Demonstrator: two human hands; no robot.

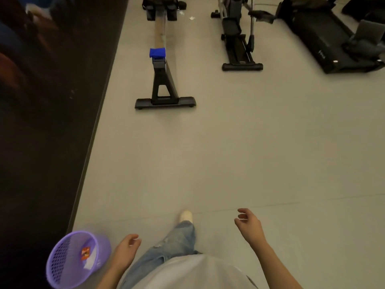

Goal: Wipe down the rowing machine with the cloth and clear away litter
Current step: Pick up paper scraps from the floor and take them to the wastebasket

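Note:
The rowing machine stands ahead on the grey floor, its black rear leg nearest me and its rail running away toward the top. A blue cloth lies draped over the rail just above the leg. Two white scraps of litter lie on the floor near the machine's far end. A purple mesh bin sits at the bottom left with an orange wrapper and white paper inside. My left hand hangs loosely curled beside the bin and holds nothing. My right hand is raised a little, fingers relaxed, holding nothing.
A dark wall or mirror runs along the left. An elliptical trainer stands right of the rower, and a treadmill at the far right. My leg in jeans steps forward over the grey floor.

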